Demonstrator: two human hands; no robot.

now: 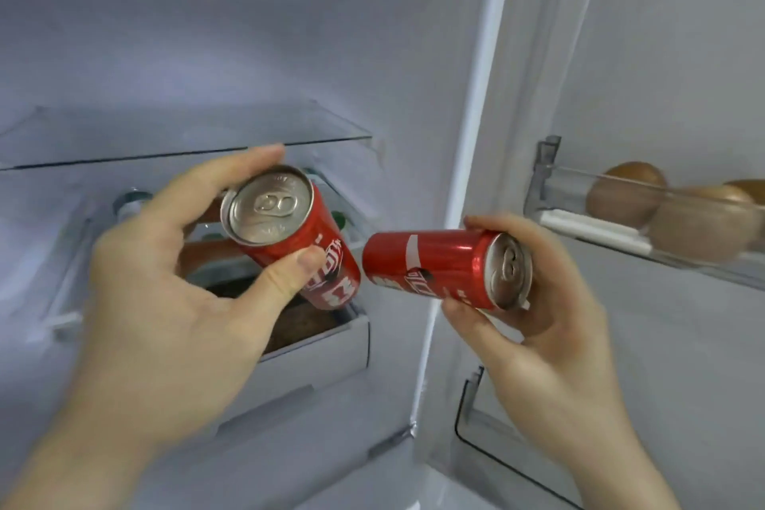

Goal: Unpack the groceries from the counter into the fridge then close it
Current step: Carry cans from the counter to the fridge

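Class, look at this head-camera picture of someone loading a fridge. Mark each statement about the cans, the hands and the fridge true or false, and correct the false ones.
1. Each hand holds a red can. True: the left hand grips one can, the right hand the other can.
2. Both cans have been opened. False: both pull tabs lie flat and sealed.
3. The fridge door is closed. False: it stands open, its door shelf in view.
4. Brown eggs sit in the door shelf. True.
5. The glass shelf holds a can. False: it is bare.

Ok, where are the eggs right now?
In the head view the eggs sit in the door shelf at the far right, above and right of the can gripped in the right hand.
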